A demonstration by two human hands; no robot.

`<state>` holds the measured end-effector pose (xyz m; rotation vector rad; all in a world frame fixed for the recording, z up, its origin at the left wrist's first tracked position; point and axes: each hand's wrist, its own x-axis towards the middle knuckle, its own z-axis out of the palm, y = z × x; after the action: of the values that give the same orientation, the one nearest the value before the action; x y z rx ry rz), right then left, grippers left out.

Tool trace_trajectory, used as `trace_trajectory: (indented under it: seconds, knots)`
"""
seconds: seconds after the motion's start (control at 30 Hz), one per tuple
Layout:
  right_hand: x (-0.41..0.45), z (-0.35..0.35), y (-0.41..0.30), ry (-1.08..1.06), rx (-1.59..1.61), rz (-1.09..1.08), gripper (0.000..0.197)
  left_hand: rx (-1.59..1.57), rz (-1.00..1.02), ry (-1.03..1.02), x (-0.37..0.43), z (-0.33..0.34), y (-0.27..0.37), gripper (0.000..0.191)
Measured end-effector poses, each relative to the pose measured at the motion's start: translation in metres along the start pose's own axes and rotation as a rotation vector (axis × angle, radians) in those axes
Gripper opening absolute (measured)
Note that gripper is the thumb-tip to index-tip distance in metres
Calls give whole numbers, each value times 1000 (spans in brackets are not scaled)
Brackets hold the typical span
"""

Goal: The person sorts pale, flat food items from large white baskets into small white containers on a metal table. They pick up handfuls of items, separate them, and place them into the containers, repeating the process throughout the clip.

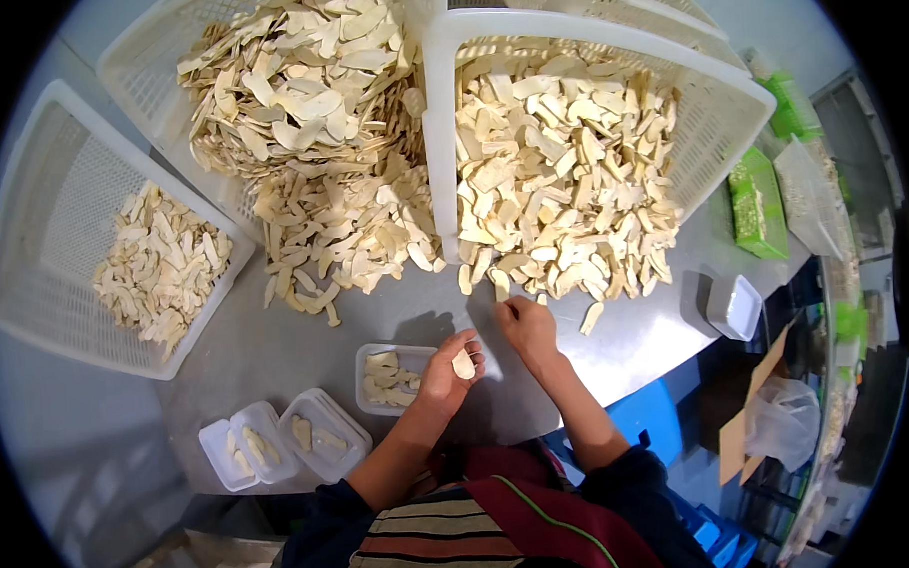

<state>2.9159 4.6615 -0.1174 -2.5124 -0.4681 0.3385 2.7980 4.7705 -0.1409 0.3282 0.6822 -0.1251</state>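
Note:
My left hand (450, 370) is palm up with a pale dried slice (463, 364) lying in its curled fingers. Beneath and left of it, a white plastic tray (360, 377) holds several slices. My right hand (527, 323) touches the near edge of a large pile of pale dried slices (571, 175), its fingertips on or beside one slice (502, 284); whether it grips that slice is hard to tell. The pile spills from a white plastic basket (611, 42) onto the metal table (380, 309). Another pile (347, 220) lies left of the basket's wall.
At the left stands a tilted white basket (39, 223) with more slices. White trays (325, 435) with a few slices lie at the near left edge. A stack of small white trays (735, 308) stands at the right edge, near a green basket (758, 206). An open cardboard box (755, 412) is below.

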Motion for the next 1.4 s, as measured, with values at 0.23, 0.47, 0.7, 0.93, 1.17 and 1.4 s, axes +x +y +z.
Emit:
trace_trajectory:
  seconds: [0.23,0.47,0.7,0.93,1.17,1.4]
  knots:
    - [36,38,-24,-87,-325,-157,18,-4,76,97,-9,5,2,14]
    - [35,43,-27,124,-201,-140,34,-8,138,119,-7,0,2,16]
    - [41,41,-32,130,-241,-134,28,-15,142,143,-9,-4,5,12]
    - [-7,9,-28,-81,180,-280,21,-230,207,66,-3,4,13,18]
    - [50,60,-64,126,-152,-427,21,-227,299,114,-14,-12,35,27]
    - [80,90,-49,127,-295,-638,19,-177,292,101,-13,-32,26,26]
